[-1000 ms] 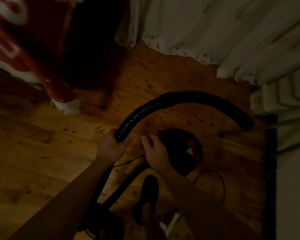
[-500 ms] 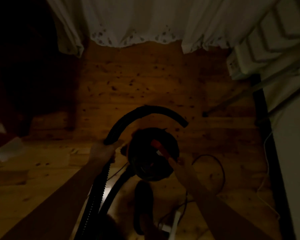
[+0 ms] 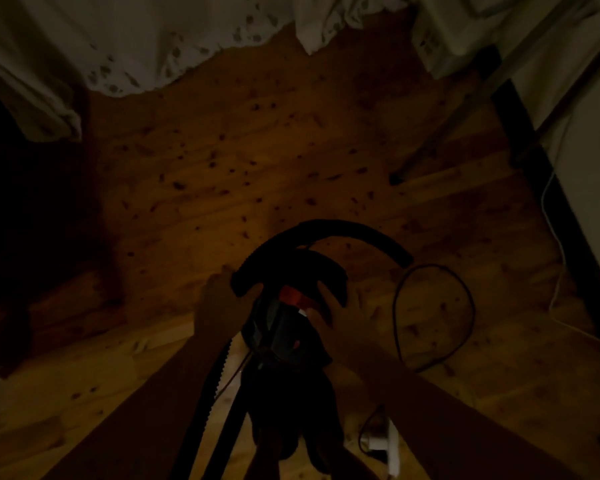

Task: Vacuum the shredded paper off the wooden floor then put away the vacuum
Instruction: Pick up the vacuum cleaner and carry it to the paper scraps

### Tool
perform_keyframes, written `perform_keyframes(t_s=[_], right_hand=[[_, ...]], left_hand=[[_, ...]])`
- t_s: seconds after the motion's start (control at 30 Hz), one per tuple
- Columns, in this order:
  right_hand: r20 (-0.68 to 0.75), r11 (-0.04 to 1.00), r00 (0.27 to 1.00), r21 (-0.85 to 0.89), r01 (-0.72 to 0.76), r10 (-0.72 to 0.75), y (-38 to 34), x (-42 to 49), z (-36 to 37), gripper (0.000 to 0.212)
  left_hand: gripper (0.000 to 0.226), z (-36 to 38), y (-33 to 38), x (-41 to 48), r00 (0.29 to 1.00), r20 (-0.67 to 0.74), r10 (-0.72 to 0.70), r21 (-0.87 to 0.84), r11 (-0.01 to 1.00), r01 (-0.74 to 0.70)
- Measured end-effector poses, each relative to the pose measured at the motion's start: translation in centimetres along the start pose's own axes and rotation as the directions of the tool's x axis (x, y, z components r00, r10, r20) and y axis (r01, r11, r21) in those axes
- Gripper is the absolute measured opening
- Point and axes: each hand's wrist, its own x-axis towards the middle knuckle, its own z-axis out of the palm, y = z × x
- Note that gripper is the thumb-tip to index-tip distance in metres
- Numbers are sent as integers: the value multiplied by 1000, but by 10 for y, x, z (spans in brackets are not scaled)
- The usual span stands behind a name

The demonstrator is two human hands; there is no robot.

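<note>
Dim orange light falls on the knotty wooden plank floor (image 3: 257,161), and we take the dark round vacuum canister with its red button (image 3: 284,327) as our landmark, low in the middle of the view. No brand, label or writing can be read on it or anywhere else (the light is too poor for that).

From the canister's far side the black ribbed hose (image 3: 343,230) rises and arches over to the right, its open end pointing down and to the right toward the floor. Its other run drops from the left of the canister toward the near edge of the view, so its long axis there runs near to far.

Our left hand (image 3: 219,306) sits just left of the canister with its fingers curled around the hose at the start of the arch. Our right hand (image 3: 343,323) lies against the canister's right side, fingers spread and extended, touching the dark curved top part; we cannot tell whether it truly grips anything.

Right of the canister a thin black cord (image 3: 433,313) makes a loop on the floor. Nearer than that loop lies a white power strip (image 3: 385,445). Beyond the canister hangs white fabric with a small dark pattern along its hem (image 3: 174,46). Far right of it a thin white cable (image 3: 551,209) runs along a pale wall.
</note>
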Motion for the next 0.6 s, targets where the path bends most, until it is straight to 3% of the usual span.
perform_keyframes(t_s=[0.2, 0.33, 0.4, 0.47, 0.6], right_hand=[[-39, 985, 989, 104, -136, 141, 17, 20, 5, 85], [17, 924, 973, 311, -222, 228, 37, 16, 17, 114], [42, 876, 975, 432, -214, 217, 43, 16, 24, 131], [55, 833, 986, 529, -162, 157, 52, 22, 32, 128], [92, 749, 995, 655, -96, 47, 69, 39, 44, 114]], left_hand=[[48, 25, -3, 37, 994, 109, -15, 141, 990, -1], [56, 34, -5, 63, 987, 158, 18, 140, 989, -40], [77, 32, -10, 74, 970, 244, -10, 71, 997, -7], [110, 27, -15, 86, 922, 388, -5, 2, 1000, 4], [126, 25, -28, 107, 831, 553, 63, -67, 997, -31]])
